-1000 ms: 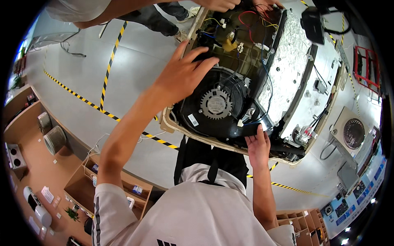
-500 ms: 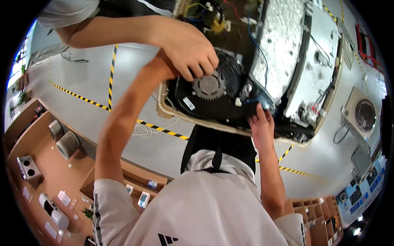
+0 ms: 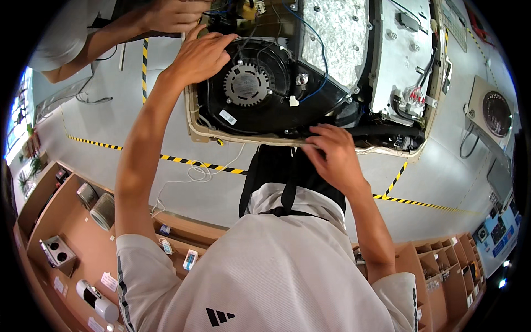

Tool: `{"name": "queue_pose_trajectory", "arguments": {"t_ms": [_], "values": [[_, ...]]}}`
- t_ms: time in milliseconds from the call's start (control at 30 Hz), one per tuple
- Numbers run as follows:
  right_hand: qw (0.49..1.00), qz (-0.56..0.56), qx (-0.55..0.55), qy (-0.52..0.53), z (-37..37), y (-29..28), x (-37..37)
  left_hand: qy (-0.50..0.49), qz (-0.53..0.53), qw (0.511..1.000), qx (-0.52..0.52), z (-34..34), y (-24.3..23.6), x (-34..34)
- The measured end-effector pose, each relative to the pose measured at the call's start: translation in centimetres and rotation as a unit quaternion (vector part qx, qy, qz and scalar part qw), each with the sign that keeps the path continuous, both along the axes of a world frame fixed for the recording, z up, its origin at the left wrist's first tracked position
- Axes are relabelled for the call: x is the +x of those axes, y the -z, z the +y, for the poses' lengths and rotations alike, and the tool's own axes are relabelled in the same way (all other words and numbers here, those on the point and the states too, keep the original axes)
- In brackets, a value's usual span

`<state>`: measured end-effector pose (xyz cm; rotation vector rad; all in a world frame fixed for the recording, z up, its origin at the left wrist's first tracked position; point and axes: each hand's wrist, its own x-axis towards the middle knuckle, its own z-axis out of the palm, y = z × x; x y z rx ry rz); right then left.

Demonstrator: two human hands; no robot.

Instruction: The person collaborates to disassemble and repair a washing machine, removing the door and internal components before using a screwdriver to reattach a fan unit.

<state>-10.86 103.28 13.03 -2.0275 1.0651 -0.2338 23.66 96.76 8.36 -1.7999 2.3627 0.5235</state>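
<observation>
An opened appliance [image 3: 194, 119] with a cream rim stands before me, its inside bare. At its left front lies a black round fan housing [image 3: 260, 119] with a grey toothed motor disc [image 3: 247, 84]. My left hand [image 3: 200, 58] hovers by the housing's left edge, fingers stretched out and holding nothing visible. My right hand [image 3: 334, 152] is at the front rim, its fingers loosely bent over the edge and thumb apart, with nothing seen in it. A thin blue wire [image 3: 325, 66] runs to a white connector [image 3: 293, 101] on the housing.
A co-worker's hand [image 3: 177, 15] reaches over the far left corner. A silver foil-covered duct [image 3: 337, 41] and a metal plate [image 3: 395, 66] fill the appliance's right side. Behind are brown shelves [image 3: 83, 243], striped floor tape [image 3: 199, 164] and an outdoor fan unit [image 3: 492, 110].
The co-worker's hand has left the motor disc and drawn back to the far left. My left hand has come out from beneath it; my right hand has moved left to the front rim.
</observation>
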Motion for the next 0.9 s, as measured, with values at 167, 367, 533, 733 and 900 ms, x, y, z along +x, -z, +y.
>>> {"name": "queue_pose_trajectory", "arguments": {"t_ms": [167,367,533,733,900], "values": [[0.995,0.041,-0.005,-0.091,1.1,0.1,0.5,0.015,0.038,0.996,-0.078,1.7,-1.0,0.4],[0.992,0.031,-0.006,-0.119,1.6,1.6,0.2,-0.075,0.130,0.988,-0.035,8.3,-7.0,-2.1],[0.988,0.044,0.007,-0.146,1.3,2.4,0.1,-0.113,0.196,0.972,0.066,13.5,-8.9,-5.7],[0.984,0.052,-0.049,-0.165,1.6,3.6,0.7,-0.123,0.095,0.984,0.087,16.3,-8.1,-7.6],[0.983,0.055,-0.040,-0.173,1.5,3.8,0.1,-0.133,0.005,0.984,0.115,16.6,-7.4,-8.1]]}}
